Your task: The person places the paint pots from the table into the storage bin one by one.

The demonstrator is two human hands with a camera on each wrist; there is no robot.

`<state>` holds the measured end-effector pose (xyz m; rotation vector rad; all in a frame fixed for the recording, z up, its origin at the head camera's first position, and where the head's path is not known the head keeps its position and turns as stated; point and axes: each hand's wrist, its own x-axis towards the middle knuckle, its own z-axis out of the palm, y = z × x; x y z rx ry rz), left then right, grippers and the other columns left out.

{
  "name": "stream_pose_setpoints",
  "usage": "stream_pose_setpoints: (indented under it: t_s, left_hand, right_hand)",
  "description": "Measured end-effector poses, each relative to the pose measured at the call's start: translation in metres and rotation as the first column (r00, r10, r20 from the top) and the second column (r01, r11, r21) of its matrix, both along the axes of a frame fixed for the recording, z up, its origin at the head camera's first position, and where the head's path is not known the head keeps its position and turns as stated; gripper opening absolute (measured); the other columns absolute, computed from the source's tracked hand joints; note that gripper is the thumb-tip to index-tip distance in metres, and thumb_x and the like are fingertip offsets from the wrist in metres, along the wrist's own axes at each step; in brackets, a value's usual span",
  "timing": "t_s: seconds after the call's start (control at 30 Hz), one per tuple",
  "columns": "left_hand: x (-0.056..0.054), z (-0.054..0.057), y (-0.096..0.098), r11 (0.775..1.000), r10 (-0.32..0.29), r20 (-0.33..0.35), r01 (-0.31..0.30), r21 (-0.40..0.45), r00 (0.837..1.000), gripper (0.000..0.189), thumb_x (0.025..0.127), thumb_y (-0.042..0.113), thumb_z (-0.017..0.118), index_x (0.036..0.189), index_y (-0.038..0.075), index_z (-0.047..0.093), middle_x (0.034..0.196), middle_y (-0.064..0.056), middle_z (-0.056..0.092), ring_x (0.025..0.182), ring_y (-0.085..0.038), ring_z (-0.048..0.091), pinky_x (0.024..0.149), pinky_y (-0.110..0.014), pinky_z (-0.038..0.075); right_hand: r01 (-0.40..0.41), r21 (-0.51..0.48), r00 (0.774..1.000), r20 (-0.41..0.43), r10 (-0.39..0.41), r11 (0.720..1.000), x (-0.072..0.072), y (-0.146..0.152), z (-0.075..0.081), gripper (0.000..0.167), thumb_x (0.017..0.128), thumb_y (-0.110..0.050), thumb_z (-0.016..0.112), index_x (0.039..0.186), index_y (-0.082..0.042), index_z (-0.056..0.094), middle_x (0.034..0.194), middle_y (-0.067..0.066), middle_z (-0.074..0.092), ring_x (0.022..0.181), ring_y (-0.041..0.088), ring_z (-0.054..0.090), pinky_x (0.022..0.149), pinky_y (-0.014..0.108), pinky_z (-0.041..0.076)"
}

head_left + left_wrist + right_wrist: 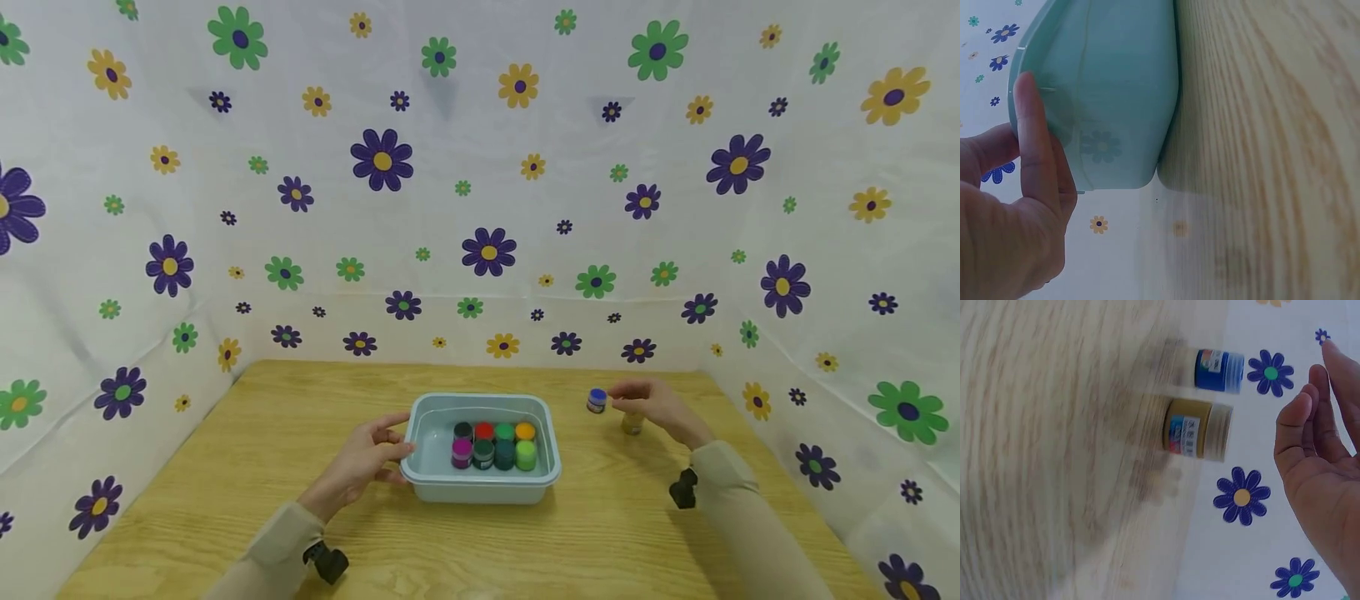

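Note:
My left hand (358, 467) holds the left end of a pale blue plastic tub (480, 492), fingers and thumb at its rim (1015, 81). Inside stand several small paint jars in two rows, among them a red jar (484, 432), a magenta jar (462, 453) and a light green jar (526, 455). Over to the right, my right hand (660, 408) hovers just above an ochre paint jar (1188, 428), partly covering it in the head view. Its fingers are bent, with nothing between them and the thumb. Beside that jar stands a blue-lidded paint jar (597, 401).
The wooden table (600, 533) is enclosed at the back and sides by a white flower-print cloth (450, 217). Both jars outside the tub stand upright towards the back right. A black wrist camera (682, 489) sits under the right sleeve.

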<state>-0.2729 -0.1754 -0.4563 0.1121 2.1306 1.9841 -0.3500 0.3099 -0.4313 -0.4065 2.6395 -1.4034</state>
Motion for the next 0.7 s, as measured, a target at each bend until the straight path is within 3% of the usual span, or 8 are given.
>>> stream_pose_setpoints:
  t_s: [0.2, 0.4, 0.7]
  left_hand:
    - [0.0, 0.001, 0.0, 1.0, -0.004, -0.001, 0.004, -0.004, 1.0, 0.062, 0.091, 0.01, 0.069, 0.147, 0.008, 0.043, 0.106, -0.016, 0.053, 0.091, -0.029, 0.065, 0.064, -0.039, 0.063]
    - [-0.001, 0.001, 0.0, 1.0, 0.004, -0.01, -0.004, -0.02, 1.0, 0.061, 0.09, 0.009, 0.07, 0.146, 0.008, 0.044, 0.105, -0.016, 0.053, 0.087, -0.028, 0.063, 0.064, -0.04, 0.063]
    - [-0.001, 0.0, 0.0, 0.999, 0.021, -0.015, -0.022, -0.025, 1.0, 0.061, 0.09, 0.008, 0.07, 0.145, 0.008, 0.045, 0.104, -0.015, 0.053, 0.084, -0.026, 0.062, 0.063, -0.04, 0.062]
  right_hand:
    - [-0.015, 0.046, 1.0, -0.026, 0.016, 0.999, 0.0, 0.009, -0.003, 0.039, 0.096, -0.012, 0.061, 0.129, 0.008, 0.057, 0.133, 0.029, 0.055, 0.116, 0.036, 0.054, 0.094, 0.044, 0.052]
    - [-0.009, 0.057, 1.0, -0.028, 0.011, 0.998, -0.001, 0.016, -0.009, 0.041, 0.094, -0.009, 0.063, 0.131, 0.009, 0.056, 0.137, 0.029, 0.052, 0.125, 0.047, 0.045, 0.103, 0.055, 0.047]
    - [-0.01, 0.071, 0.999, -0.033, 0.012, 0.997, 0.0, 0.024, -0.022, 0.049, 0.091, -0.012, 0.069, 0.133, 0.01, 0.053, 0.138, 0.03, 0.051, 0.126, 0.046, 0.047, 0.107, 0.056, 0.043]
